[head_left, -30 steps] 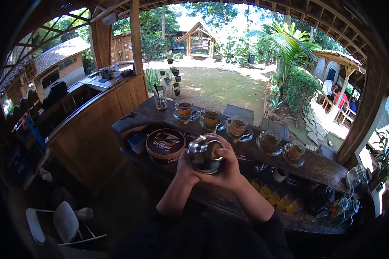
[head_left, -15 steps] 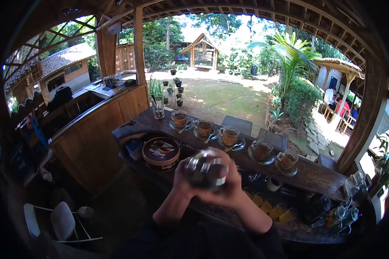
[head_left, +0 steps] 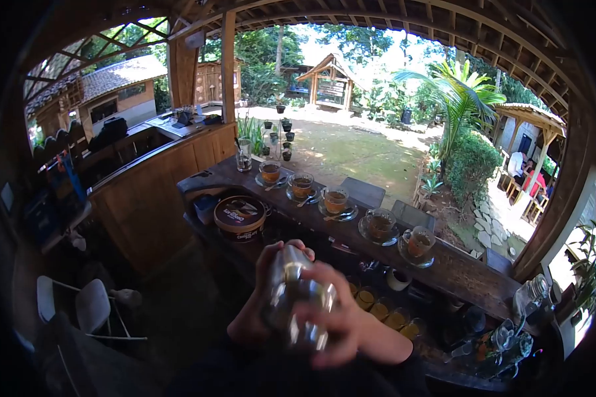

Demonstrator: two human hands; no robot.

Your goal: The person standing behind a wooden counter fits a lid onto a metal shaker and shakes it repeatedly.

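A shiny metal shaker (head_left: 297, 301) is gripped between both hands (head_left: 271, 291) (head_left: 334, 317), below the bench (head_left: 470, 274); a shaking step is judged, steady grip needed.

Five glass cups of tea (head_left: 336, 200) on saucers are counted along the wooden counter (head_left: 457, 271), plus one tall glass (head_left: 244, 155), one round tin (head_left: 240, 218), and four small yellow glasses (head_left: 379, 311).

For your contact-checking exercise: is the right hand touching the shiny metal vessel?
Touching: the head view shows the right hand wrapped around the blurred metal vessel.
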